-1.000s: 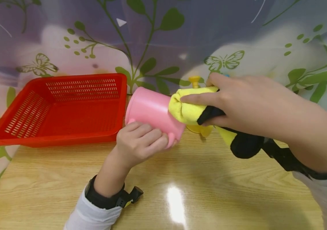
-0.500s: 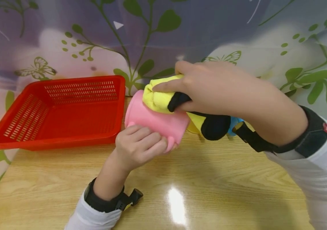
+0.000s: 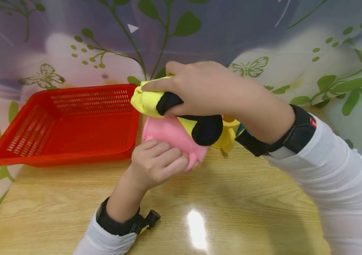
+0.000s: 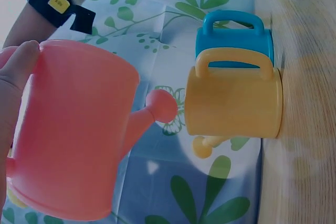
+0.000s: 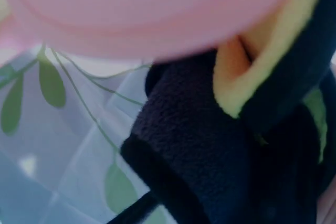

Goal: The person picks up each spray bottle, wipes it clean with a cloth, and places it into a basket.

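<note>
A pink watering can [image 3: 176, 134] lies tilted in the air in the head view, and my left hand [image 3: 156, 163] grips its handle with curled fingers. My right hand [image 3: 203, 88] holds a bunched yellow-and-black cloth [image 3: 152, 101] against the can's upper side, near its left end. Part of the can is hidden behind cloth and hand. The left wrist view shows the can's body [image 4: 73, 135] and its spout [image 4: 139, 124] with a round head. In the right wrist view the cloth's dark side [image 5: 189, 124] hangs just below the pink can [image 5: 152, 19].
A red plastic basket [image 3: 82, 156] stands to the left on the wooden table [image 3: 231, 202]. Beyond the pink can, a yellow watering can [image 4: 236, 103] and a blue one [image 4: 236, 40] stand side by side. A patterned curtain [image 3: 219, 32] hangs at the back.
My right hand has moved left with the cloth, from the can's right end along its upper side to the left end. The left hand and the can have barely moved.
</note>
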